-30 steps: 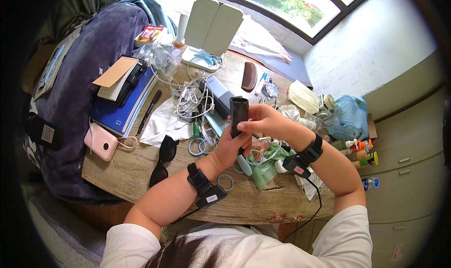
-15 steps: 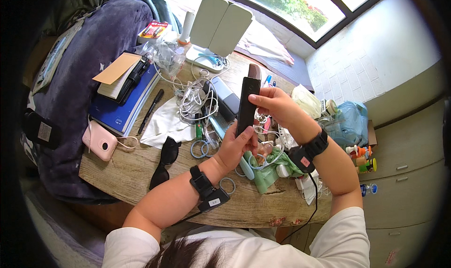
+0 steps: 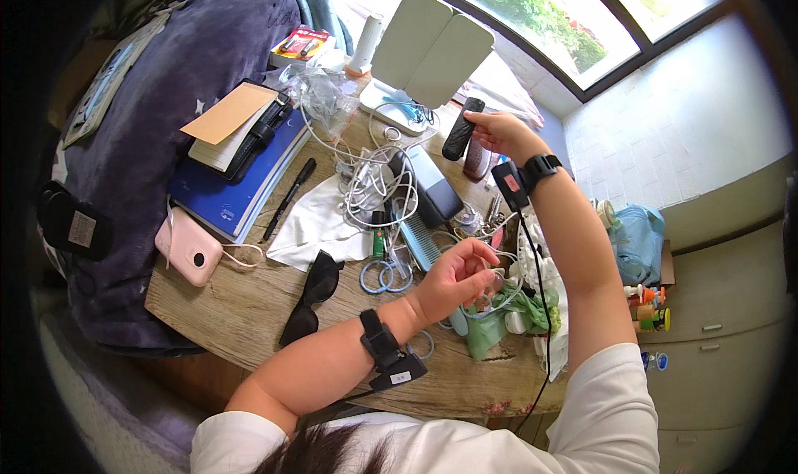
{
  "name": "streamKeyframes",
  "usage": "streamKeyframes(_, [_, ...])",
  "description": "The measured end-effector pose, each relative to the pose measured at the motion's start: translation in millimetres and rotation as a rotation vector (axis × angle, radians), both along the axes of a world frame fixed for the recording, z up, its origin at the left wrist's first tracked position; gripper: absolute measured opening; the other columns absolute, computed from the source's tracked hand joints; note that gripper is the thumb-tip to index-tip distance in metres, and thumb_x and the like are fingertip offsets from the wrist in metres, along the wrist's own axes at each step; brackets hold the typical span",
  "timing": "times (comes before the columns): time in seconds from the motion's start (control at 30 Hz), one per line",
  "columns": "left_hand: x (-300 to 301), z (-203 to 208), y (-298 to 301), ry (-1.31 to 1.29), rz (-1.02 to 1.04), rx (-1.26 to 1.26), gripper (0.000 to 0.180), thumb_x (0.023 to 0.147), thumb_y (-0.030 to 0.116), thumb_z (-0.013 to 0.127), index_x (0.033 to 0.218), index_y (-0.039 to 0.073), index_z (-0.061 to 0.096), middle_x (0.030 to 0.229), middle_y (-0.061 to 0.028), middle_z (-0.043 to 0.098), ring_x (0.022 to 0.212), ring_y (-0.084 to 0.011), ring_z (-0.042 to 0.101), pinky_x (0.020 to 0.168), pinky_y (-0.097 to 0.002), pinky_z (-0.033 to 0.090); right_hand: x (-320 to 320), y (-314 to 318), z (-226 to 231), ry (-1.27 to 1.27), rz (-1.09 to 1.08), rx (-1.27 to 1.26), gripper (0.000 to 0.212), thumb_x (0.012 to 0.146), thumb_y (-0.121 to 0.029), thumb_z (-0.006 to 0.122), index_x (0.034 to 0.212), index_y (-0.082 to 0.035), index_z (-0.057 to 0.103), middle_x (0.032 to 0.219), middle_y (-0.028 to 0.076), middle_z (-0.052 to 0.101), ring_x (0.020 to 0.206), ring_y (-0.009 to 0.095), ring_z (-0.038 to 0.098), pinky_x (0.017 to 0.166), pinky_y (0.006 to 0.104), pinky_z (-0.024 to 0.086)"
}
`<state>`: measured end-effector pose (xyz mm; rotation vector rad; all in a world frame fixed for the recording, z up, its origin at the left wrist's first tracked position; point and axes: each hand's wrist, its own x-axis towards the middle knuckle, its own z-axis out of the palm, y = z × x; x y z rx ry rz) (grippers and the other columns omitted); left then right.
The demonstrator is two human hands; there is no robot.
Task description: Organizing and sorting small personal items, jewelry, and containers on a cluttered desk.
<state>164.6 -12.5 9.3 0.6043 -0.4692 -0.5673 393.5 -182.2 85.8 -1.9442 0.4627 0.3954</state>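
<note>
My right hand [image 3: 503, 132] is stretched toward the far side of the table, thumb and fingers closed on a slim black case-like object [image 3: 462, 131]; its exact kind is unclear. Just below it stands a rounded brown object [image 3: 478, 160]. Nearer to me, my left hand [image 3: 462, 283] hovers with fingers loosely curled and apart, with no held thing visible. Beneath and beside that hand are a light blue comb [image 3: 417, 240], a green plastic bag [image 3: 486, 334] and blue hair rings [image 3: 376, 278]. A grey-blue box with a dark end [image 3: 436, 187] lies between the two hands.
White cables [image 3: 374, 187] tangle mid-table beside a white cloth [image 3: 320, 229]. To the left are sunglasses [image 3: 312, 298], a black pen [image 3: 291, 196], a blue notebook [image 3: 212, 204] and a pink device [image 3: 189, 250]. A folding panel mirror [image 3: 428, 50] stands at the back. Cords hang from both wrist straps.
My right hand has moved away and to the far side with the black object. My left hand has let go of it and stays nearer, slightly lower. The view has shifted a little.
</note>
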Motion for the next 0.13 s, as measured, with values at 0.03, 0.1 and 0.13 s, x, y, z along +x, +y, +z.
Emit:
streamKeyframes(0.03, [0, 0, -1, -0.012, -0.004, -0.003, 0.02, 0.091, 0.017, 0.059, 0.105, 0.007, 0.049, 0.069, 0.003, 0.049, 0.053, -0.0046, 0.046, 0.048, -0.0181, 0.038, 6, 1, -4, 0.001, 0.003, 0.0, 0.021, 0.081, -0.028, 0.075, 0.083, -0.012, 0.061, 0.073, -0.005, 0.059, 0.065, 0.005, 0.057, 0.059, 0.0197, 0.044])
streamKeyframes(0.1, [0, 2, 1, -0.016, 0.002, 0.029, 0.022, 0.091, 0.018, 0.06, 0.106, 0.008, 0.049, 0.07, 0.0038, 0.048, 0.054, -0.0046, 0.047, 0.048, -0.0182, 0.038, 16, 8, -14, 0.033, -0.019, -0.091, 0.019, 0.083, -0.029, 0.073, 0.081, -0.014, 0.061, 0.069, -0.007, 0.059, 0.062, 0.004, 0.056, 0.057, 0.018, 0.046])
streamKeyframes(0.13, [1, 2, 1, -0.02, -0.006, 0.014, 0.022, 0.091, 0.018, 0.06, 0.106, 0.008, 0.049, 0.071, 0.0034, 0.048, 0.055, -0.0044, 0.047, 0.049, -0.0181, 0.038, 20, 9, -17, 0.035, -0.012, -0.09, 0.019, 0.083, -0.029, 0.073, 0.081, -0.014, 0.061, 0.069, -0.007, 0.059, 0.062, 0.004, 0.056, 0.057, 0.018, 0.046])
